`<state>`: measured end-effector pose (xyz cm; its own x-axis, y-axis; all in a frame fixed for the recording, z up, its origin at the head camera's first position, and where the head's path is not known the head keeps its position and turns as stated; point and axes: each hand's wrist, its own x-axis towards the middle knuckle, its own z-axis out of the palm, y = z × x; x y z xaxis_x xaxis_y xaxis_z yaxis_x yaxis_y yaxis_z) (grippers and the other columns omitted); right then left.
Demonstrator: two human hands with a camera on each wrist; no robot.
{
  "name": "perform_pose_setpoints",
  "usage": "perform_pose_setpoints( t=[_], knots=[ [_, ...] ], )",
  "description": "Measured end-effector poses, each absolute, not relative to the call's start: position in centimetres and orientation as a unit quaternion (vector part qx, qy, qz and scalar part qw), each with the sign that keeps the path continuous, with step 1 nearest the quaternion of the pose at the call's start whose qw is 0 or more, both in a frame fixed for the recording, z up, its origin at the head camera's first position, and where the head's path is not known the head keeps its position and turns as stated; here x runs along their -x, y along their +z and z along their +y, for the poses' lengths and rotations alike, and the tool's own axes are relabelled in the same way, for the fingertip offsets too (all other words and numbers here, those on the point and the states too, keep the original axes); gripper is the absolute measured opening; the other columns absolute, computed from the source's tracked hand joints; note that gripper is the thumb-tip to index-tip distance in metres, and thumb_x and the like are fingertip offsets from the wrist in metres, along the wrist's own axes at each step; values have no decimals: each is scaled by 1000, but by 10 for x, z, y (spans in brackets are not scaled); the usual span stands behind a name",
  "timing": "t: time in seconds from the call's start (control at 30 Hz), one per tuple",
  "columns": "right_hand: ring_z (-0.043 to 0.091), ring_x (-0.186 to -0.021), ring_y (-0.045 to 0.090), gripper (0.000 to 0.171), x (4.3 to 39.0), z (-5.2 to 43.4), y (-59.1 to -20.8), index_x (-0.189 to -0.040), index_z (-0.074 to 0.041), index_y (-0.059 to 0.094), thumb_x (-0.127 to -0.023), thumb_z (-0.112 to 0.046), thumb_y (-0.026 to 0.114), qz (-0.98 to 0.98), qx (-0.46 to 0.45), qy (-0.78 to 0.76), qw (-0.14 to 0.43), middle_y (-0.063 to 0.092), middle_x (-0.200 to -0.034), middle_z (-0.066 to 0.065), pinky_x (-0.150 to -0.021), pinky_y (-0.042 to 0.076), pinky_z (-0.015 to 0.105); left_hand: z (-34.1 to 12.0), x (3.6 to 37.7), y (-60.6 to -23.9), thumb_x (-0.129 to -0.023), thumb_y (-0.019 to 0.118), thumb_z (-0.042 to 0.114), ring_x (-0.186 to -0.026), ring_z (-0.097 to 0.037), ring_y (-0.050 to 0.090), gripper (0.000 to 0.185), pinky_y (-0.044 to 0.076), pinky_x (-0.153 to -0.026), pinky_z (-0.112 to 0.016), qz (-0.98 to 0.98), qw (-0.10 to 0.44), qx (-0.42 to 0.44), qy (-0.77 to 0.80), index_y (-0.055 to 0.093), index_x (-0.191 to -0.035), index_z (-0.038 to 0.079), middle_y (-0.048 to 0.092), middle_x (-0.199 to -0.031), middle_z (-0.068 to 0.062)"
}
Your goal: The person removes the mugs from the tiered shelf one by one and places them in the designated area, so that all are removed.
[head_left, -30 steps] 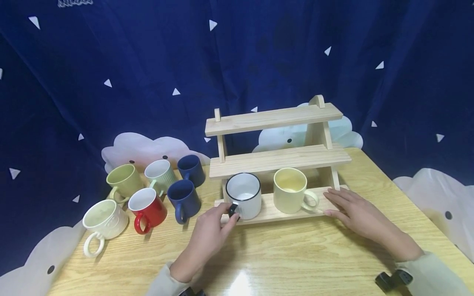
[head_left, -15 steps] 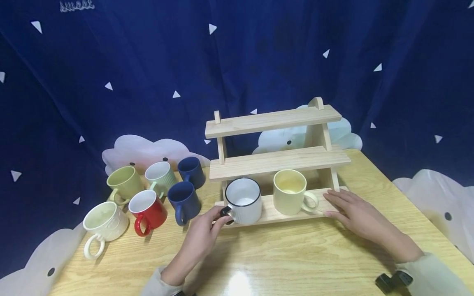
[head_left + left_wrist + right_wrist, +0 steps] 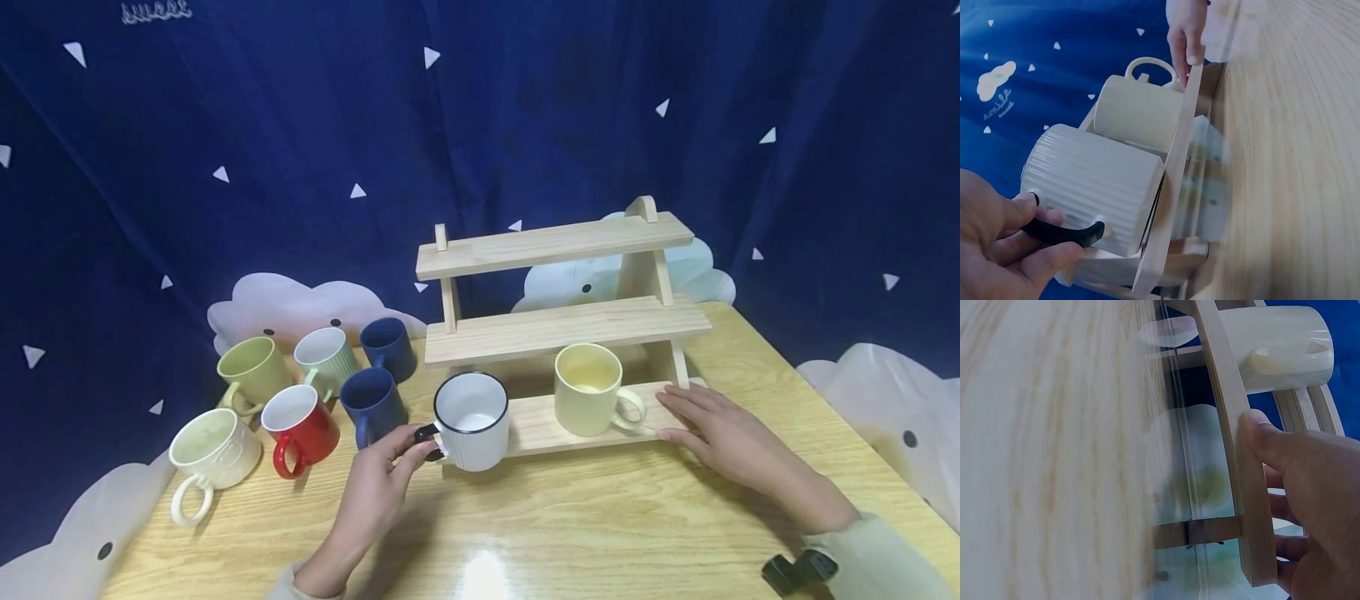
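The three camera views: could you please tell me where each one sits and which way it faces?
Head: above the table, looking forward and down at the rack; both hands show.
Left wrist: low beside the left hand, whose fingers pinch the white mug by its handle.
Right wrist: behind the right hand, which rests on the rack's bottom shelf.
All three share the cream mug.

Upright black-rimmed white mug (image 3: 471, 421)

A rack (image 3: 562, 329) is standing on the table (image 3: 600, 525). One mug (image 3: 471, 421) is hanging off its bottom shelf's left end, another (image 3: 590, 389) is sitting on that shelf to the right. Six mugs (image 3: 300, 392) are clustering left of the rack.
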<state>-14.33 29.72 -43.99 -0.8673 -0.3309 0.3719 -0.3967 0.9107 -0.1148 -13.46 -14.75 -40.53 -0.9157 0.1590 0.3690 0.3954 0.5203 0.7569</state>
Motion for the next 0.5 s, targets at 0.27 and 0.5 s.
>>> perform_pose_setpoints(
  t=[0.27,0.5],
  knots=[
    [37,-116,40,56,143,297,-441,-125,-10,51,-82,-46,57,-960,-194,94,178,49,-126,12,-93,32,50,-170,124,-405,-81,64,24,-80,-3,61,15,51,-68,-24,-868,154,125,-456,65,-96,27,66,-84,15],
    [36,-116,40,55,143,297,-441,-125,-11,51,-82,-45,58,-959,-193,97,182,50,-125,11,-94,32,49,-194,115,-401,-82,64,19,-83,-6,62,17,51,-69,-22,-864,171,101,-463,66,-98,24,66,-90,10]
  ],
)
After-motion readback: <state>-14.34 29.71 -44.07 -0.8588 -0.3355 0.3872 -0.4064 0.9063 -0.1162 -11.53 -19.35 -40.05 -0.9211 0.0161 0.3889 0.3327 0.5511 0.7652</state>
